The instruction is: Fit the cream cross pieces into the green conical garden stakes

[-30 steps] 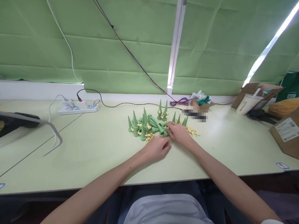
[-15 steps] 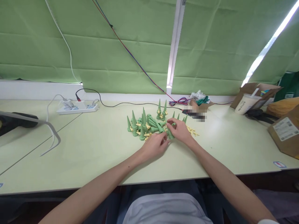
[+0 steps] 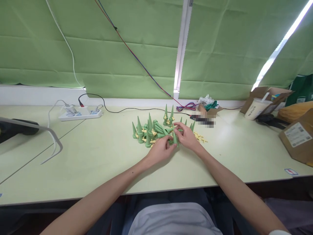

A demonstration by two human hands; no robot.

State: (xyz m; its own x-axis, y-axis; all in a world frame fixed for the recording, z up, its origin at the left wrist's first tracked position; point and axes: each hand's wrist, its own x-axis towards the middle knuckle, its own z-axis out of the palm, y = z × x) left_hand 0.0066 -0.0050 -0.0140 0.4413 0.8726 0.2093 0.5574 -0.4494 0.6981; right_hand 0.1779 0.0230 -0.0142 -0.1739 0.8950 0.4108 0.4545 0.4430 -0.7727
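Upright between my two hands is a green plant watering spike. My left hand has its fingers closed around the spike's lower part. Near the pointed top, my right hand pinches with thumb and fingertips; whether a small part is also in them is hidden. Left of the hands, several green spikes with yellow valves stand upright beside a pile of loose green spikes. Two more spikes with valves stand behind. Small loose yellow valves lie right of my right hand, with several green tips behind it.
At the back left lies a white power strip with plugs and cables. Coiled wires and a small open carton are at the back. A drink cup and a cardboard box stand on the right.
The green spike between my hands now stands upright and shows more plainly. My left fingers have shifted onto its lower part, and my right fingertips sit near its top.
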